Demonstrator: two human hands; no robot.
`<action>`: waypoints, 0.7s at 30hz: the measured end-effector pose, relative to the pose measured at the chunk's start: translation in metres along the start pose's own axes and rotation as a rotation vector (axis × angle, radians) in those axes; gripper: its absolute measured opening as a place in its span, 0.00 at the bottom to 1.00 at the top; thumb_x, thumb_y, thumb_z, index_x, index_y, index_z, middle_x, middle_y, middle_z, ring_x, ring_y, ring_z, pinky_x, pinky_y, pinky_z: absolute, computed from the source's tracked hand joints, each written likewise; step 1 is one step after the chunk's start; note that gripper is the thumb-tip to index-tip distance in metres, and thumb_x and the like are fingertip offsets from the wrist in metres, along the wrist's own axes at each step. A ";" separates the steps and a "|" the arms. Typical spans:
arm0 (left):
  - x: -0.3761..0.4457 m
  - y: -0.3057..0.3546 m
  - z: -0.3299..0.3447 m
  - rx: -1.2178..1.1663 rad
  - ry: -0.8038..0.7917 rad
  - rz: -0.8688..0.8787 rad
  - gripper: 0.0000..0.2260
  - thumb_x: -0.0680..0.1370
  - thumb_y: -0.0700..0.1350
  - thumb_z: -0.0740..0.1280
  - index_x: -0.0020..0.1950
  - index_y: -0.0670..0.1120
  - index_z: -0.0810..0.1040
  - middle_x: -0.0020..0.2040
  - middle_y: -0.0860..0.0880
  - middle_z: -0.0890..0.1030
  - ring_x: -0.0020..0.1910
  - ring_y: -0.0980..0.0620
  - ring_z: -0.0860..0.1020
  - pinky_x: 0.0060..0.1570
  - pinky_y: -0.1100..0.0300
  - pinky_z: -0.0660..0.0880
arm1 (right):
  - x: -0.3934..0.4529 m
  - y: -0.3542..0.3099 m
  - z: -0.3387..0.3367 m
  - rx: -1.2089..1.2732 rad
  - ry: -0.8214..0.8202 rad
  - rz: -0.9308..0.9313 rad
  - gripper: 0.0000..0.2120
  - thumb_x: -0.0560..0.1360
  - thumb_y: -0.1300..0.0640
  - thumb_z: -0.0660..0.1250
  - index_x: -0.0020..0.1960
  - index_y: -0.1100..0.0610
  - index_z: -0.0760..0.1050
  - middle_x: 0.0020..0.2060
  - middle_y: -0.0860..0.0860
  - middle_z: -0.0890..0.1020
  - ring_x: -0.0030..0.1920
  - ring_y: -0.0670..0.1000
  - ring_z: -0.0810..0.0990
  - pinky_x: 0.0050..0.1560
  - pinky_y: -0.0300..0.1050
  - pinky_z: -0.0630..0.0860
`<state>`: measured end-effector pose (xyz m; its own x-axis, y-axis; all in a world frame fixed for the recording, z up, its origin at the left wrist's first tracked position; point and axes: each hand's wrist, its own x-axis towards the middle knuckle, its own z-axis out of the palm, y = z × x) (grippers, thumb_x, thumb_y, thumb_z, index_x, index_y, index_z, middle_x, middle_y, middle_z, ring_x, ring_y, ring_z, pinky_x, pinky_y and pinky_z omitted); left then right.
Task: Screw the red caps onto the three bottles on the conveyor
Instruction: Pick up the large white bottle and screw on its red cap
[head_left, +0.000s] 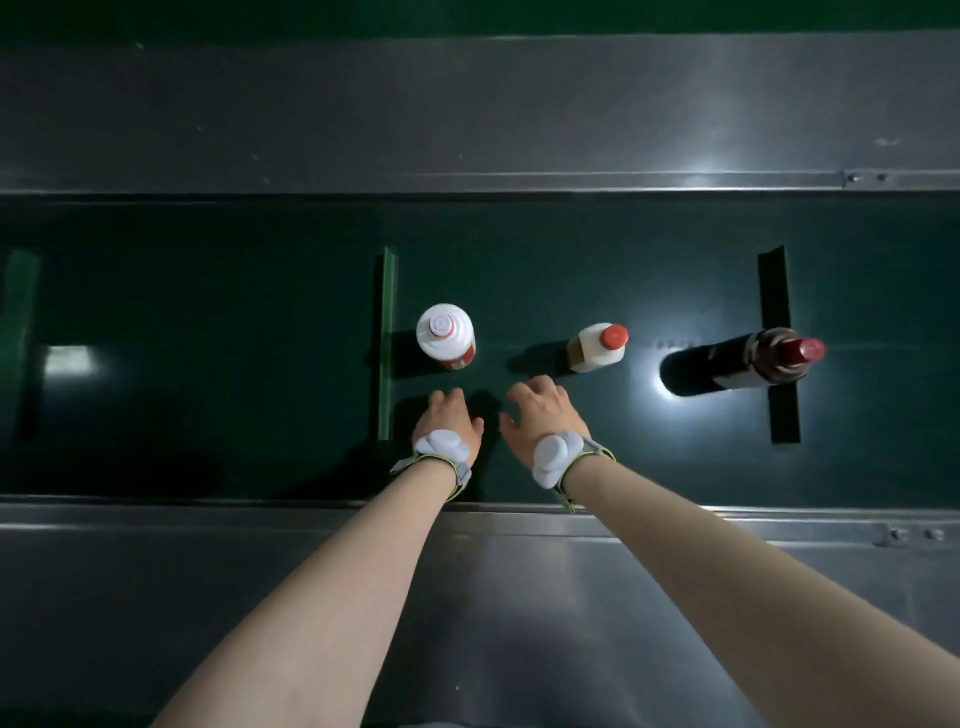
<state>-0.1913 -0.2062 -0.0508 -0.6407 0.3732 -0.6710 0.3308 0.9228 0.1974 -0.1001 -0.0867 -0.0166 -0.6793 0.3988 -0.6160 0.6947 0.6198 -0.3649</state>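
Three bottles stand upright in a row on the dark green conveyor belt (208, 322). The left one is a white bottle (445, 335) with a pale, uncapped top and a red label low on its side. A small white bottle (597, 347) in the middle wears a red cap (614, 336). At the right, a tall dark bottle (737, 366) also carries a red cap (808, 351). My left hand (448, 415) hovers just in front of the left bottle, fingers curled down. My right hand (543, 413) is beside it, fingers spread. Whether a cap lies under either hand is hidden.
Green cleats (387, 343) cross the belt at the left of the bottles, with a dark cleat (777, 332) under the tall bottle. Steel side rails (467, 109) run along the far and near edges. Both wrists wear grey strapped devices.
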 end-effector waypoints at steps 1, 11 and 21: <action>0.005 0.000 0.007 0.000 0.005 -0.003 0.18 0.85 0.51 0.69 0.69 0.42 0.73 0.69 0.40 0.73 0.61 0.36 0.81 0.56 0.46 0.79 | 0.003 0.006 0.010 0.022 -0.016 0.036 0.16 0.82 0.48 0.64 0.66 0.54 0.75 0.66 0.56 0.74 0.65 0.60 0.73 0.58 0.54 0.77; 0.021 -0.019 0.027 0.015 0.107 0.090 0.10 0.85 0.45 0.66 0.64 0.41 0.76 0.66 0.41 0.72 0.60 0.39 0.78 0.47 0.49 0.75 | 0.017 0.018 0.037 0.140 -0.138 0.171 0.17 0.82 0.47 0.63 0.66 0.54 0.77 0.62 0.56 0.79 0.58 0.60 0.80 0.54 0.48 0.77; -0.050 -0.028 -0.026 -0.361 0.351 0.352 0.13 0.78 0.45 0.76 0.61 0.44 0.83 0.57 0.45 0.82 0.54 0.41 0.82 0.47 0.46 0.80 | -0.003 -0.061 -0.009 0.699 -0.150 0.383 0.18 0.82 0.42 0.62 0.49 0.53 0.84 0.35 0.52 0.86 0.41 0.58 0.87 0.54 0.58 0.85</action>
<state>-0.1867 -0.2485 -0.0045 -0.7459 0.6139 -0.2584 0.3476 0.6898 0.6351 -0.1423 -0.1194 0.0133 -0.3597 0.3725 -0.8555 0.8935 -0.1268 -0.4308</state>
